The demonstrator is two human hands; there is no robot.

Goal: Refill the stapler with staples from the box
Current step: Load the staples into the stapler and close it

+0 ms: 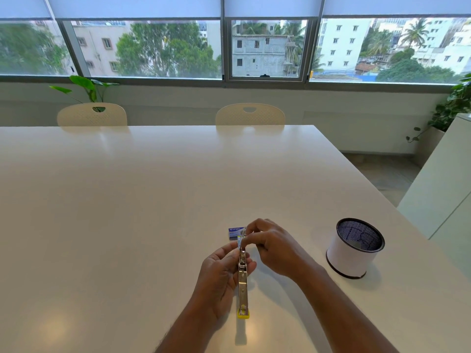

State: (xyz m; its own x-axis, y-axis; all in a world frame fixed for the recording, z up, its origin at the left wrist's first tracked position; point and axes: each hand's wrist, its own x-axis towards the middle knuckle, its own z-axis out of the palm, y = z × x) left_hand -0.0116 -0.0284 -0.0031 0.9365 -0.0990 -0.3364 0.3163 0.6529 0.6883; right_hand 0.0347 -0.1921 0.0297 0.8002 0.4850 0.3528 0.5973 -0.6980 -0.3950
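Note:
A metal stapler point(243, 281) with a yellow end lies swung open lengthwise, pointing away from me above the white table point(127, 200). My left hand point(219, 273) grips it around the middle hinge. My right hand point(270, 245) pinches something small and silvery, apparently a strip of staples point(240, 241), at the stapler's far end. Just beyond my fingers lies the small blue staple box point(235, 232), partly hidden by my right hand.
A round white holder with a dark mesh inside point(355, 249) stands to the right of my hands. Two cream chairs point(249, 114) are tucked in at the table's far edge. The table's right edge runs diagonally beside a white cabinet point(443, 189).

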